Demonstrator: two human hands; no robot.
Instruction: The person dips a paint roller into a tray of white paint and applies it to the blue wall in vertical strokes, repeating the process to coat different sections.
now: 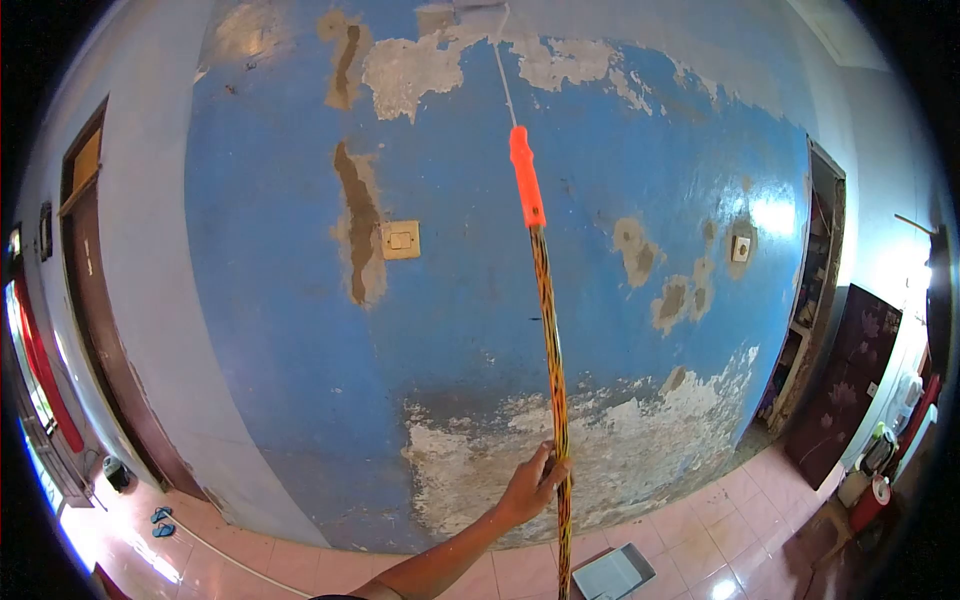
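My left hand (533, 485) reaches in from the bottom and is closed around a long yellow-and-black patterned pole (548, 320). An orange handle (526, 178) sits at the pole's upper end, with a thin metal rod (505, 85) running up from it. The rod bends near the top edge of the view, by a greyish roller-like head (480, 6) that is hard to make out. Behind the pole stands a blue wall (460, 300) with peeled and patched areas; its upper part is pale grey. My right hand is out of view.
A grey paint tray (612, 572) lies on the pink tiled floor (690, 520). A light switch (401, 240) and a socket (740, 248) are on the wall. Doorways flank it: a brown door (105, 290) left, a dark panel (845, 390) right. Blue sandals (162, 522) lie left.
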